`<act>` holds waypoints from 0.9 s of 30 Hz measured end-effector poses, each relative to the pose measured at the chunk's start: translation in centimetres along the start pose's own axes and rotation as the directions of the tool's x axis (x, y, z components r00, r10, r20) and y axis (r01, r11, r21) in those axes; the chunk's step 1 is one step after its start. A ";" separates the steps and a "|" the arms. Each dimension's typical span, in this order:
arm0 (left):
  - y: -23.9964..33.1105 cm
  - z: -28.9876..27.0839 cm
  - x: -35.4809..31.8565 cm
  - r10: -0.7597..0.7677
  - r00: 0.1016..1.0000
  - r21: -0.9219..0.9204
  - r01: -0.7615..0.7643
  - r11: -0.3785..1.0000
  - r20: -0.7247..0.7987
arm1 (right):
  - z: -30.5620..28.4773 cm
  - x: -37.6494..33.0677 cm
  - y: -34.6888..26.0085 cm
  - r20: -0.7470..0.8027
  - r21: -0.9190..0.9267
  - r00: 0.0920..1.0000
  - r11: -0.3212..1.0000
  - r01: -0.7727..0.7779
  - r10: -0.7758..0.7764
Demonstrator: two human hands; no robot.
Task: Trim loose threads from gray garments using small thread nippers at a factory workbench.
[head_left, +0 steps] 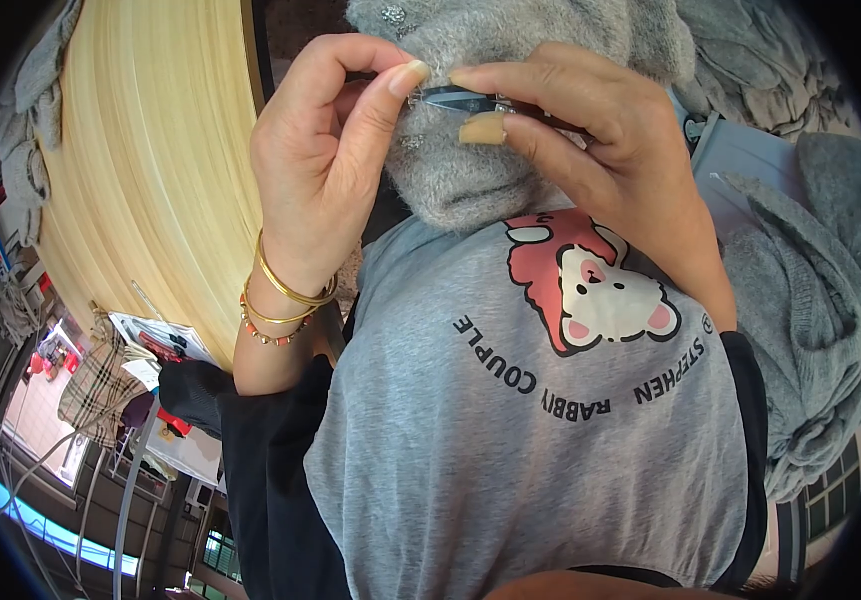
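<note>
In the head view, nearest the camera, a grey printed top (550,440) with a pink cartoon animal is seen filling the lower frame, with dark sleeves at either side. Just above it, a fluffy grey knitted garment (470,170) is held up close to the chest. The left hand (325,165), ringed at the wrist by gold bangles and a bead bracelet (280,300), is pinched shut on a fold of the knit, thumb and forefinger meeting at its upper edge. The right hand (590,140) is closed around a small pair of thread snips (460,97), whose dark blades are pointed leftward and laid right against the knit, just beside the left fingertips.

A slip is judged possible here: the blade tips lie so near the left thumb that a nick could be caused by a small jerk. The fluffy pile hides the base of whatever is being trimmed, so a loop of the knit itself could be cut and a hole started. Whether the blades are parted or closed cannot be told.

Farther off, a pale wooden tabletop (150,170) is seen to the left, and heaps of grey knitwear (810,300) are piled to the right.
</note>
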State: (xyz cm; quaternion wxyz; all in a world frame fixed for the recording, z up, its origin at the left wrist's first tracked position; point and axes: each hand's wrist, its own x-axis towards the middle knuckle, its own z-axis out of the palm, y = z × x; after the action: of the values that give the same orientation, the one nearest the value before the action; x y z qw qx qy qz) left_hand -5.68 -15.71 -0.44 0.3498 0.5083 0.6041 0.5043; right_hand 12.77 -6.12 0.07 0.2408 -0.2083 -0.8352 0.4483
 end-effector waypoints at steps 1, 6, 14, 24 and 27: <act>0.0 0.0 0.0 -0.001 1.000 0.004 0.001 1.000 0.001 | 0.0 0.0 0.0 0.002 -0.010 1.000 1.000 0.001 -0.001; 0.1 0.2 0.3 -0.052 0.998 -0.083 0.054 0.995 0.018 | -0.1 -0.2 0.4 0.024 -0.020 0.999 0.999 -0.030 0.030; -5.7 1.8 3.8 0.349 0.932 -0.994 0.070 0.087 0.097 | -0.3 0.8 -0.9 0.023 0.623 0.863 0.668 -0.408 0.505; 3.0 2.1 6.7 -0.412 0.904 -0.754 0.350 0.556 0.115 | -1.7 2.4 2.5 0.139 0.742 0.762 0.443 -0.503 0.633; 1.3 1.4 6.1 -0.374 0.911 -0.722 0.375 0.582 0.172 | -3.2 3.1 1.9 0.198 0.763 0.673 0.318 -0.562 0.713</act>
State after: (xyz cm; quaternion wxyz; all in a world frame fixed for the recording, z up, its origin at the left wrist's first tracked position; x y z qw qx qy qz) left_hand -5.51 -9.49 1.00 0.6240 0.1831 0.4393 0.6197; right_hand 12.46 -1.30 0.68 0.1801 -0.4338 -0.3779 0.7979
